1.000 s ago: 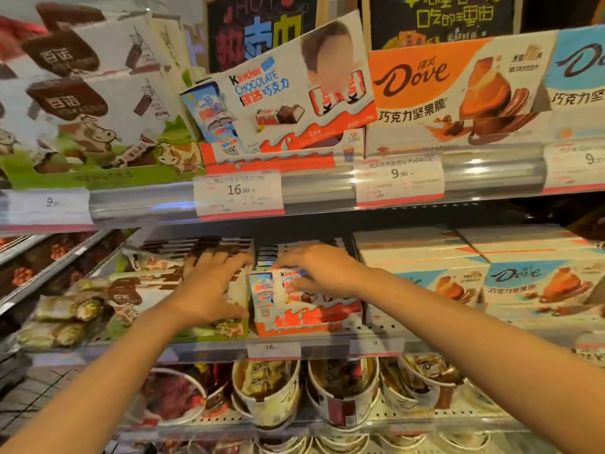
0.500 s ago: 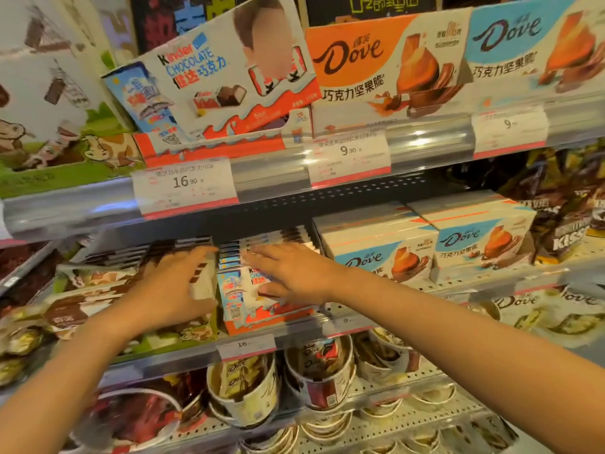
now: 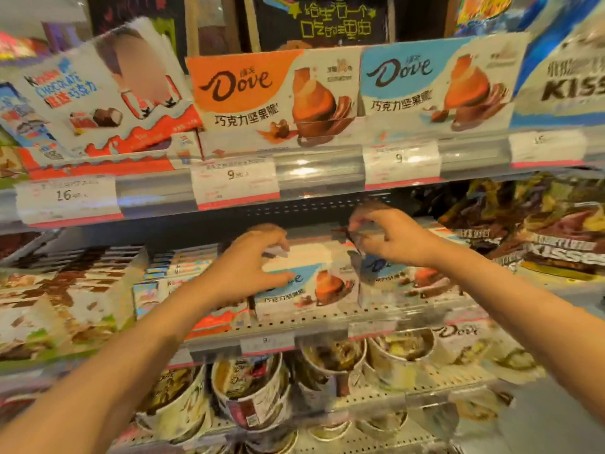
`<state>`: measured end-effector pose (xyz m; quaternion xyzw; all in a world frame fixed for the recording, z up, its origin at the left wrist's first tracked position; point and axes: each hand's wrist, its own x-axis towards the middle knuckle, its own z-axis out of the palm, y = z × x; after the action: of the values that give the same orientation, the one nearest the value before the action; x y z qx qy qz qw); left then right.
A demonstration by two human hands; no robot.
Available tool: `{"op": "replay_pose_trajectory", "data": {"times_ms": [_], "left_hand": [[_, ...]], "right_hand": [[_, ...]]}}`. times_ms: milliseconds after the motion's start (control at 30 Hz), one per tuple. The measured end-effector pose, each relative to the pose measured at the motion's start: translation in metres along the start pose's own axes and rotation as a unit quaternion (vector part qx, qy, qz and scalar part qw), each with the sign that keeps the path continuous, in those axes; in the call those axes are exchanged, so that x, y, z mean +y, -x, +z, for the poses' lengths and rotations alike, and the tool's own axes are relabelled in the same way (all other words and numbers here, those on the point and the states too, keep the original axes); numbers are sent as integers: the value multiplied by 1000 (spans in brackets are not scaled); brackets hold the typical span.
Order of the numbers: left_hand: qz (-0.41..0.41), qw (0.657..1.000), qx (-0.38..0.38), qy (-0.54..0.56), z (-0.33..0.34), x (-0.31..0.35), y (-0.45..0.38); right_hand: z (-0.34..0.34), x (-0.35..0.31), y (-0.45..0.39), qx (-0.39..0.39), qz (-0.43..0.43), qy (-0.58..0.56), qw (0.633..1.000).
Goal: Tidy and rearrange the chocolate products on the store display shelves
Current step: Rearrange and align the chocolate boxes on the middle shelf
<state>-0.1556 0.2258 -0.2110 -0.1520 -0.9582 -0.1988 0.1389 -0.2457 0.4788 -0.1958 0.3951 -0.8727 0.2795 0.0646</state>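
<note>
The step in hand looks like squaring up the Dove boxes on the middle shelf (image 3: 294, 326), taken here as the landmark for everything else. Above that shelf runs the upper shelf rail (image 3: 314, 172) with its price tags, carrying the orange Dove display box (image 3: 248, 93) and a blue one (image 3: 425, 83); below it sit paper tubs (image 3: 255, 388) of chocolate; toward its left end lie the Kinder boxes (image 3: 176, 267), and past its right end the Kisses bags (image 3: 556, 244). On the shelf itself, near the middle, stands the left stack of blue Dove boxes (image 3: 311, 283), with the right stack (image 3: 409, 280) just beside it. Both forearms reach up and forward from the bottom corners of the view and converge on these stacks. The left hand (image 3: 248, 260) has its fingers curled over the top of the left stack and its thumb low on the front face, so it grips the top box. The right hand (image 3: 393, 237) hovers at the back of the right stack, fingertips drawn together as if pinching a box edge; blur keeps me from telling exactly what they hold. The next move probably calls for pulling or nudging both stacks level with the shelf's front lip, faces outward, without toppling the top boxes.
</note>
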Motion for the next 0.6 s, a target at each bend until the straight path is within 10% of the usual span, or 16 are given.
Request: {"op": "replay_pose_trajectory", "data": {"times_ms": [233, 600], "left_hand": [[-61, 991, -42, -108, 29, 28, -24], [-104, 984, -59, -131, 28, 32, -20]], "right_hand": [[-32, 59, 16, -133, -20, 95, 986], [-11, 80, 12, -62, -54, 159, 984]]}}
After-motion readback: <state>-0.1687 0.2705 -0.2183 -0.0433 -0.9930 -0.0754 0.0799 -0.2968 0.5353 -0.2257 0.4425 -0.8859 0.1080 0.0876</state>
